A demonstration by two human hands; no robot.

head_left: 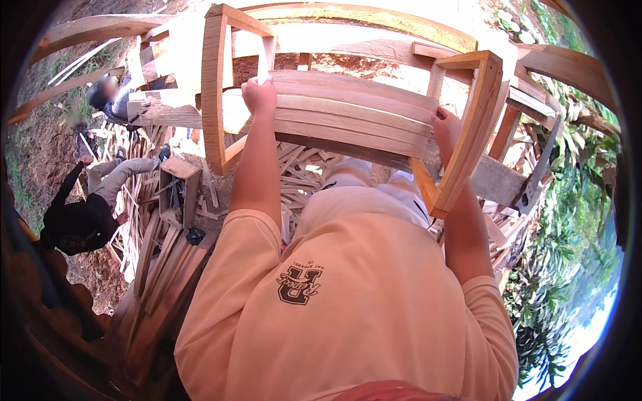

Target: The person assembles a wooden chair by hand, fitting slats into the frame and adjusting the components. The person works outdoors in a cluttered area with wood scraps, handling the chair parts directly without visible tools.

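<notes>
I hold an unfinished wooden chair frame (348,117) in front of me, its curved slats lying across between two side frames. My left hand (259,95) grips the top edge of the slats near the left side frame (215,87). My right hand (446,128) grips the slats' right end, next to the right side frame (471,127). My peach shirt fills the lower middle of the view.
Wood offcuts and planks (160,260) lie piled on the ground at left, with a small wooden box (179,190). One person in dark clothes (83,217) crouches at left, another (114,97) further back. Timber beams (374,40) run behind; green plants (568,254) at right.
</notes>
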